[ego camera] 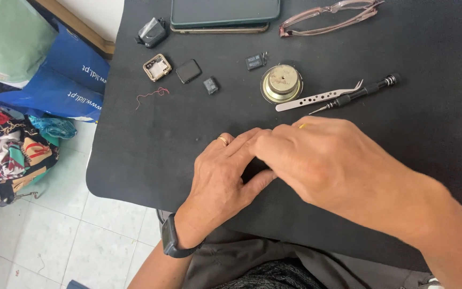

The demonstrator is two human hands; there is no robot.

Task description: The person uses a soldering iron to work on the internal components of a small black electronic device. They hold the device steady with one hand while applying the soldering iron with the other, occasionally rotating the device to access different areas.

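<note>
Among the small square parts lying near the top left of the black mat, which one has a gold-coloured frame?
It is the open square case left of the flat black square. Its rim is gold and its inside pale, while the other small parts beside it are plain dark pieces.

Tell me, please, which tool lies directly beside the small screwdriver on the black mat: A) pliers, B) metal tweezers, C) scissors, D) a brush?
B: the metal tweezers with a row of holes lie alongside the screwdriver on the black mat, right of the round speaker.

A small yellow-tipped object point(302, 126) peeks out, mostly hidden, between both hands' fingers on the black mat.
</note>
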